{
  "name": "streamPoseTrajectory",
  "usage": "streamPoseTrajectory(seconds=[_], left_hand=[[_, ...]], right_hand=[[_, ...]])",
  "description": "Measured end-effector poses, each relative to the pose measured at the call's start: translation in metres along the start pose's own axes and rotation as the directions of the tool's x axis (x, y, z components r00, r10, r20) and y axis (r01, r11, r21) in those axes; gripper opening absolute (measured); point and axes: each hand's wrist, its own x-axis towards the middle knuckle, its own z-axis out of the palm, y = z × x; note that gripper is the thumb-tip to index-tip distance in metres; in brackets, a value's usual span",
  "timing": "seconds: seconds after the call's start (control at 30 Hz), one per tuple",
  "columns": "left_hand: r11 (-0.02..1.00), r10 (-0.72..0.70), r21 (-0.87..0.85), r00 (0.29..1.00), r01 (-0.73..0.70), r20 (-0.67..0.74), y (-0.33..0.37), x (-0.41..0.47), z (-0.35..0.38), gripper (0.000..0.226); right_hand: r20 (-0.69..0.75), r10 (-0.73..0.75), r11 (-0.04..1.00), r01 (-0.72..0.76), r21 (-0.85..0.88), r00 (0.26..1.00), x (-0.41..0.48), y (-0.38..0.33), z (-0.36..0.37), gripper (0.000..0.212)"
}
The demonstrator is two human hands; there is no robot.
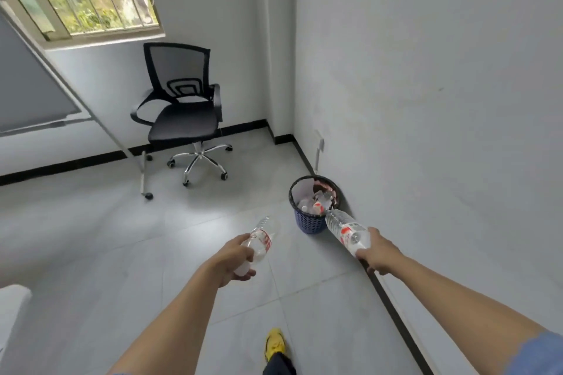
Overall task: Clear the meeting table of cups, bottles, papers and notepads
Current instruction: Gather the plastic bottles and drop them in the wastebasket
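R hand [376, 254] gripping clear bottle [344, 230] by base, neck over bin [313, 207] rim; L hand [236, 262] wrapped round 2nd bottle [260, 242], short of bin. Risk: bin nearly full, bottle may bounce out

Short blue fabric sleeve [540, 353] on right upper arm, bottom right corner; plain weave, no print visible, blurred at frame edge, hem ending above elbow. Forearms bare below it, running to left hand [236, 259] and right hand [377, 256]. Left arm cut by lower frame edge, so sleeve there cannot be told. One bright yellow low-cut sneaker [274, 344], rounded toe, darker markings across lace area and upper. Dark, near-black trouser leg [278, 364] falling over sneaker's heel end, fabric detail too blurred to tell.
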Motion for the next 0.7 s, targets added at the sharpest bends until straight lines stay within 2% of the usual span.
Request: streamPoseTrajectory(seconds=[0.17,0.23,0.47,0.57,0.7], left_hand=[[0.997,-0.052,0.067,0.996,0.047,0.078,0.095,0.112,-0.032,0.064],[0.995,-0.044,0.088,0.998,0.040,0.048,0.132,0.143,-0.036,0.061],[0.985,-0.089,0.155,0.991,0.073,0.102,0.236,0.285,-0.011,0.049],[0.982,-0.081,0.171,0.996,0.075,0.030,0.257,0.351,0.006,0.035],[0.979,-0.140,0.138,0.988,0.149,-0.071,0.277,0.445,0.028,0.025]], right_hand=[[0.031,0.125,0.988,-0.128,0.087,0.992,0.101,-0.050,-0.023,0.067],[0.039,0.138,0.981,-0.142,0.134,0.990,0.129,-0.069,-0.036,0.065],[0.074,0.196,0.954,-0.207,0.217,0.978,0.270,-0.103,-0.080,0.063],[0.117,0.219,0.950,-0.239,0.202,0.969,0.344,-0.101,-0.085,0.066],[0.182,0.256,0.942,-0.287,0.172,0.949,0.444,-0.099,-0.083,0.064]])
